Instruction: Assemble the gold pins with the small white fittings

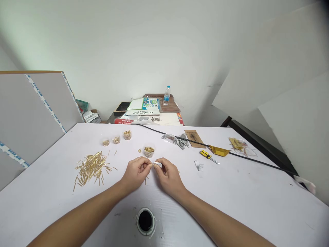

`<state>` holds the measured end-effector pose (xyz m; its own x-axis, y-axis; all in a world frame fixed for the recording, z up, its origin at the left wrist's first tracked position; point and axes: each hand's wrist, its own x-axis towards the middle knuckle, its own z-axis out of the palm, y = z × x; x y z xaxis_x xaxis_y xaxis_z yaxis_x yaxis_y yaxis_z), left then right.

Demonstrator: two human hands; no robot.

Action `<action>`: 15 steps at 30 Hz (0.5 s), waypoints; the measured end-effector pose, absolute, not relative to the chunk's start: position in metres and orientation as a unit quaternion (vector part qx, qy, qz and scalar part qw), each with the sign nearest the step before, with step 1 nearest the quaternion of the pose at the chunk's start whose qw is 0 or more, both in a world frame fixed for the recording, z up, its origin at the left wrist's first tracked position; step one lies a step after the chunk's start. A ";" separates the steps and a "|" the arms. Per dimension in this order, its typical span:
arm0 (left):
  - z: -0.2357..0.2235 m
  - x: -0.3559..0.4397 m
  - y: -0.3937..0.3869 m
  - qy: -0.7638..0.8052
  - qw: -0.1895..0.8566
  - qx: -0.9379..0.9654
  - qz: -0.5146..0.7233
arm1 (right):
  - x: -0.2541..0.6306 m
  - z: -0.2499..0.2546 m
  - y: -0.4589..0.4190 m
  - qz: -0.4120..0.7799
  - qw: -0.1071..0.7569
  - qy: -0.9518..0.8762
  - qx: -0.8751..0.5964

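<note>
My left hand and my right hand meet over the middle of the white table, fingers pinched. The left hand pinches a thin gold pin. The right hand holds a small white piece against the pin's tip. Just beyond the hands stands a small clear cup with gold parts in it. A heap of loose gold pins lies to the left of my left hand.
Three more small cups of gold parts stand at the back left. A yellow-handled screwdriver, a gold scoop, foil bags and a black cable lie to the right. A round hole sits near the front edge. Grey boards lean at the left.
</note>
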<state>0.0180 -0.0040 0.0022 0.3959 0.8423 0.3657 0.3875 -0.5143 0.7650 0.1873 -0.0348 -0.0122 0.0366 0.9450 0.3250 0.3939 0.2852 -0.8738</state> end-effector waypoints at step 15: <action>0.006 0.014 -0.002 0.369 0.249 0.809 0.385 | 0.187 -0.013 -0.035 0.339 0.499 -0.608 -0.517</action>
